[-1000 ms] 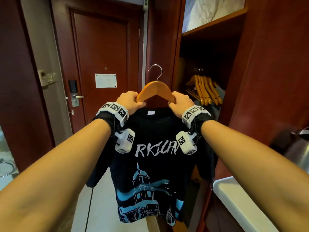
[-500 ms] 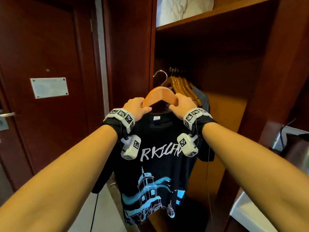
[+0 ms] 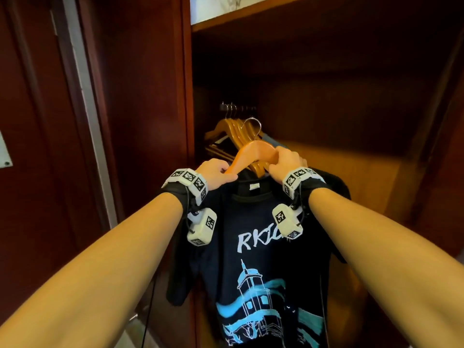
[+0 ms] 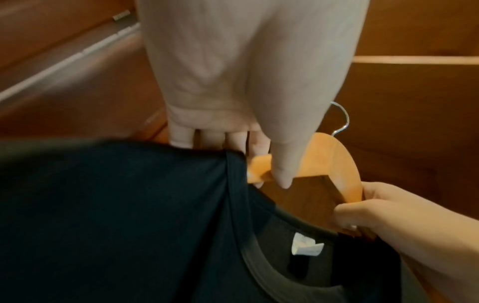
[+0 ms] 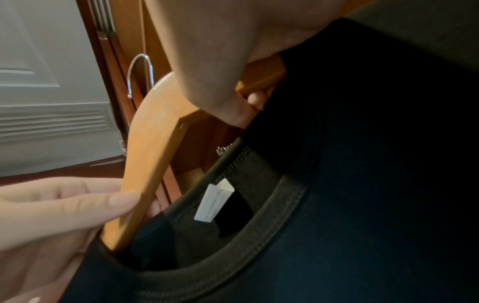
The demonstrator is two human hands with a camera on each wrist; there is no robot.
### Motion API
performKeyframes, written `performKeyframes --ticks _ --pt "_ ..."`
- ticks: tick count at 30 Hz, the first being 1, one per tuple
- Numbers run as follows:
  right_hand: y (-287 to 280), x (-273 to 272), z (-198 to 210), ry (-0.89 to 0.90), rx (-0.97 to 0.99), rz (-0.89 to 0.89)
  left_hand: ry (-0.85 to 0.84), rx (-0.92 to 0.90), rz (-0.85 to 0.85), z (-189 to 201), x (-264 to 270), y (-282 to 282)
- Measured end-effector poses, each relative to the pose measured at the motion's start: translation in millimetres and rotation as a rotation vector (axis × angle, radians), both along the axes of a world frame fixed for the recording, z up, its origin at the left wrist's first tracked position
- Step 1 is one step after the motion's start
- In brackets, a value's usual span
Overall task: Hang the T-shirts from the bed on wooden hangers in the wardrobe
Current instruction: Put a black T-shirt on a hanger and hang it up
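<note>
A black T-shirt (image 3: 261, 267) with white lettering and a blue tower print hangs on a wooden hanger (image 3: 253, 153) that I hold up in front of the open wardrobe (image 3: 326, 109). My left hand (image 3: 217, 173) grips the hanger's left arm at the collar, thumb on the wood (image 4: 285, 164). My right hand (image 3: 285, 164) grips the right arm beside the neck opening (image 5: 233, 98). The metal hook (image 3: 253, 124) points up, below the rail and free of it. A white label (image 4: 305, 246) shows inside the collar.
Several bare wooden hangers (image 3: 233, 131) hang on the rail at the wardrobe's left, just behind the held one. A shelf (image 3: 251, 21) with white bedding spans the top. The wardrobe's side panel (image 3: 150, 121) stands left; a dark door lies further left.
The view has swung right and closer to the wardrobe; the room door has left the view. Hanger and shirt now sit in front of the hanging hangers. Both grips are unchanged.
</note>
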State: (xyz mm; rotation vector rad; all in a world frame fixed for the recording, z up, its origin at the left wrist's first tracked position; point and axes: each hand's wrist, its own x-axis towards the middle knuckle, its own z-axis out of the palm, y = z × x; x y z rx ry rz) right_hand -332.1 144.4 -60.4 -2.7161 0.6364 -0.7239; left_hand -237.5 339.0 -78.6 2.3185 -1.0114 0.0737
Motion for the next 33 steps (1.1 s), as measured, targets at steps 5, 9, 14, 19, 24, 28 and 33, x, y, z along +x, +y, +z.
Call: performKeyframes --ticks 5,9,14,19,24,28,33 --pt "-36 32 -8 0.054 -0.039 -0.099 0.047 0.059 -0.053 0 49 -42" --pt "-68 44 -9 0.088 -0.033 -0.187 0.191 0.116 -0.094 8 78 -79" --pt "-108 58 -8 0.113 -0.061 -0.298 0.203 0.108 -0.175 24 108 -126" --pt "-130 74 -7 0.183 -0.064 -0.338 0.001 -0.021 -0.180 37 146 -173" --pt "-144 83 -9 0.289 -0.061 -0.380 -0.165 0.082 -0.150 48 177 -219" --pt "-153 86 -17 0.333 -0.080 -0.463 -0.149 0.214 -0.215 53 190 -248" --pt "-166 84 -30 0.373 -0.074 -0.564 -0.057 0.290 -0.281 39 210 -287"
